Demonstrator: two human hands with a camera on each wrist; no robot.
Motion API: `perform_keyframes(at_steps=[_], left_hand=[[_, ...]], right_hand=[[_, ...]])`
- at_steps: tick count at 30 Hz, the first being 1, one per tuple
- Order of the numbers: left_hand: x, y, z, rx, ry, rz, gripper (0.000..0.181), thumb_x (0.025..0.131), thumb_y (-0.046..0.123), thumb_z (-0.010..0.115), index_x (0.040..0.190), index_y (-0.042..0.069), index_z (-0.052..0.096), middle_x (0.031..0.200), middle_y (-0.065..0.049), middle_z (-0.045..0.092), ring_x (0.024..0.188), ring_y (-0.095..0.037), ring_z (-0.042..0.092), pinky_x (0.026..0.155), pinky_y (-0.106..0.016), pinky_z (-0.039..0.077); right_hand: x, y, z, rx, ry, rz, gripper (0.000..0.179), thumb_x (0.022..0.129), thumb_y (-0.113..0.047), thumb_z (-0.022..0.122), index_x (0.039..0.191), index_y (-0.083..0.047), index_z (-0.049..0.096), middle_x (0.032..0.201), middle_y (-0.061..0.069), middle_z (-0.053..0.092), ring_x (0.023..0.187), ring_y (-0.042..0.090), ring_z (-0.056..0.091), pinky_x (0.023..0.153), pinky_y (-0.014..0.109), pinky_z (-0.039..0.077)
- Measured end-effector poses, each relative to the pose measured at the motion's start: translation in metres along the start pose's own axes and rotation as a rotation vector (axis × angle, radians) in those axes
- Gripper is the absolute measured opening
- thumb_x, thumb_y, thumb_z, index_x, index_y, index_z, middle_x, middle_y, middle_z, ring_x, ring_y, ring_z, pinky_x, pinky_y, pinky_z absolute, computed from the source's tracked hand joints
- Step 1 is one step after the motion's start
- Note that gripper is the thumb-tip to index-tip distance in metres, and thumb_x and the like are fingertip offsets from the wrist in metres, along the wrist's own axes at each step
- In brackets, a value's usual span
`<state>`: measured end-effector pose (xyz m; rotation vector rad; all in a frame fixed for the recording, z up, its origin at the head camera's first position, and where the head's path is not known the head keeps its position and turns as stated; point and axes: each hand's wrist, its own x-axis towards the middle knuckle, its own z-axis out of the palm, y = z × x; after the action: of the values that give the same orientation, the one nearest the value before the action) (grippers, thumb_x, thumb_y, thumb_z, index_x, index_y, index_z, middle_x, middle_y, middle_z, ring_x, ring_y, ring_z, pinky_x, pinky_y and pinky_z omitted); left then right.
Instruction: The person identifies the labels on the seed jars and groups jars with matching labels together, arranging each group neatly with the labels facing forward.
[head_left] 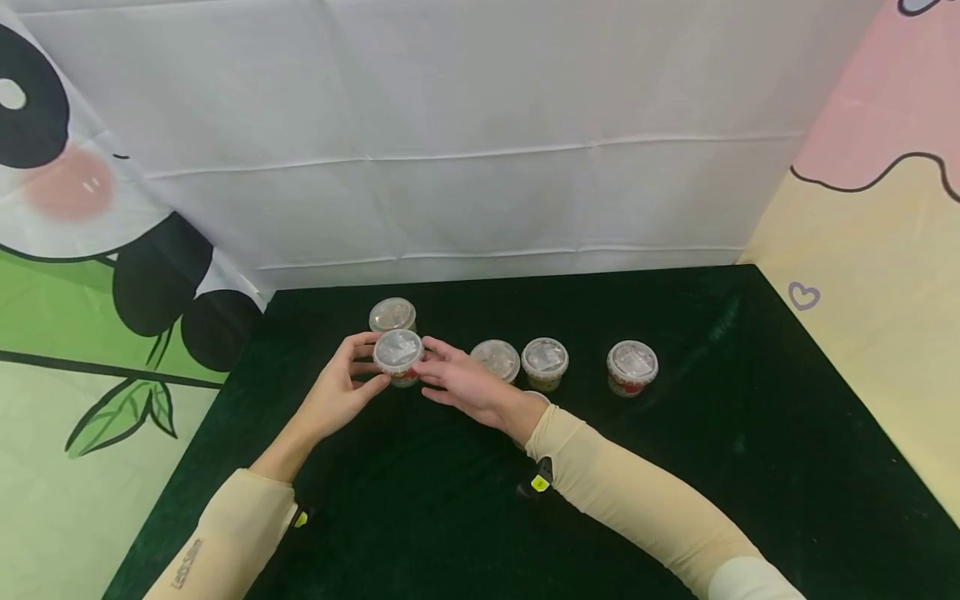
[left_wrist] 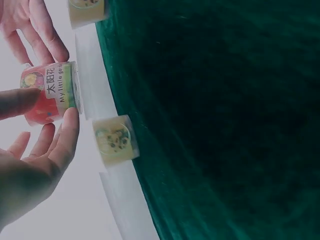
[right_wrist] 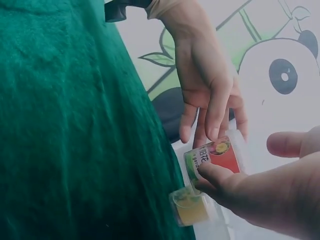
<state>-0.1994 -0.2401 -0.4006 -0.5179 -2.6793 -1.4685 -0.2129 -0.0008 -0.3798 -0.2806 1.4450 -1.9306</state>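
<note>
A small plastic tub (head_left: 398, 350) with a clear lid sits between both hands, near the table's back left. Its red and green label (left_wrist: 47, 95) shows flowers and the words "My little garden". My left hand (head_left: 339, 390) grips it from the left, thumb at the near side and fingers around the far side. From the right, my right hand (head_left: 467, 383) touches the tub with its fingers nearly straight; in the right wrist view its thumb (right_wrist: 285, 144) stands apart from the tub. Just behind is another lidded tub (head_left: 392, 313), partly covered by the held one.
On the dark green cloth (head_left: 420, 517), two lidded tubs, a left one (head_left: 497, 357) and a right one (head_left: 546, 360), stand beside my right hand. A further tub (head_left: 632, 365) is off to the right. My right wrist mostly hides another tub (head_left: 537, 395). White fabric (head_left: 480, 208) hangs behind.
</note>
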Motion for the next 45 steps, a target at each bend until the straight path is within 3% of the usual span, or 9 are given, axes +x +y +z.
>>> perform_keyframes(at_steps=[6,16,23,30,34,38,42,45], left_hand=[[-0.009,-0.011,-0.003,0.021,0.001,-0.049,0.062,0.095,0.002,0.069,0.148,0.002,0.035,0.136,-0.025,0.051,0.113,-0.044,0.062,0.085,-0.044,0.059],[-0.021,-0.025,-0.009,0.018,-0.078,-0.134,0.065,0.098,0.004,0.066,0.151,0.003,0.026,0.140,-0.028,0.042,0.119,-0.047,0.056,0.094,-0.058,0.052],[-0.025,-0.026,-0.013,0.040,-0.098,-0.225,0.075,0.097,0.011,0.070,0.154,0.002,0.021,0.138,-0.029,0.040,0.114,-0.045,0.059,0.087,-0.050,0.057],[-0.026,-0.026,-0.017,0.043,-0.104,-0.207,0.077,0.096,0.009,0.070,0.156,0.001,0.021,0.138,-0.029,0.040,0.115,-0.046,0.059,0.087,-0.049,0.058],[-0.026,-0.025,-0.018,0.043,-0.164,-0.179,0.076,0.099,0.009,0.065,0.159,0.002,0.018,0.149,-0.031,0.028,0.123,-0.050,0.052,0.091,-0.051,0.056],[-0.026,-0.027,-0.017,-0.010,-0.211,-0.196,0.072,0.106,0.024,0.057,0.161,0.005,0.015,0.157,-0.031,0.015,0.124,-0.051,0.051,0.088,-0.043,0.058],[-0.026,-0.030,-0.015,-0.053,-0.190,-0.191,0.070,0.107,0.029,0.054,0.160,0.003,0.017,0.157,-0.030,0.018,0.122,-0.050,0.054,0.083,-0.036,0.060],[-0.029,-0.031,-0.013,-0.045,-0.161,-0.184,0.069,0.106,0.027,0.056,0.159,0.001,0.020,0.154,-0.030,0.024,0.118,-0.049,0.058,0.080,-0.035,0.061]], right_hand=[[0.009,0.010,0.009,-0.020,-0.017,0.033,0.069,0.107,-0.019,0.051,0.164,-0.013,0.011,0.166,0.011,0.023,0.149,0.031,0.029,0.118,0.046,0.031],[0.025,0.026,0.022,0.000,-0.001,0.098,0.070,0.106,-0.017,0.052,0.163,-0.013,0.013,0.165,0.011,0.027,0.149,0.032,0.030,0.118,0.048,0.032],[0.035,0.033,0.031,0.006,0.025,0.134,0.074,0.102,-0.016,0.058,0.163,-0.012,0.015,0.164,0.011,0.027,0.148,0.032,0.030,0.117,0.048,0.033],[0.035,0.031,0.032,0.004,0.016,0.127,0.074,0.102,-0.016,0.058,0.163,-0.012,0.016,0.164,0.012,0.028,0.148,0.032,0.031,0.118,0.048,0.032],[0.036,0.030,0.031,-0.044,0.005,0.125,0.071,0.103,-0.017,0.056,0.163,-0.012,0.017,0.163,0.011,0.030,0.149,0.031,0.030,0.117,0.049,0.032],[0.038,0.032,0.031,-0.085,0.041,0.159,0.064,0.104,-0.020,0.056,0.161,-0.012,0.027,0.159,0.013,0.037,0.147,0.032,0.033,0.115,0.050,0.035],[0.041,0.037,0.033,-0.130,0.094,0.192,0.057,0.105,-0.025,0.054,0.158,-0.013,0.035,0.155,0.013,0.043,0.145,0.033,0.037,0.113,0.050,0.039],[0.041,0.042,0.036,-0.194,0.106,0.196,0.057,0.107,-0.027,0.052,0.159,-0.014,0.033,0.157,0.010,0.042,0.144,0.031,0.038,0.112,0.049,0.040]])
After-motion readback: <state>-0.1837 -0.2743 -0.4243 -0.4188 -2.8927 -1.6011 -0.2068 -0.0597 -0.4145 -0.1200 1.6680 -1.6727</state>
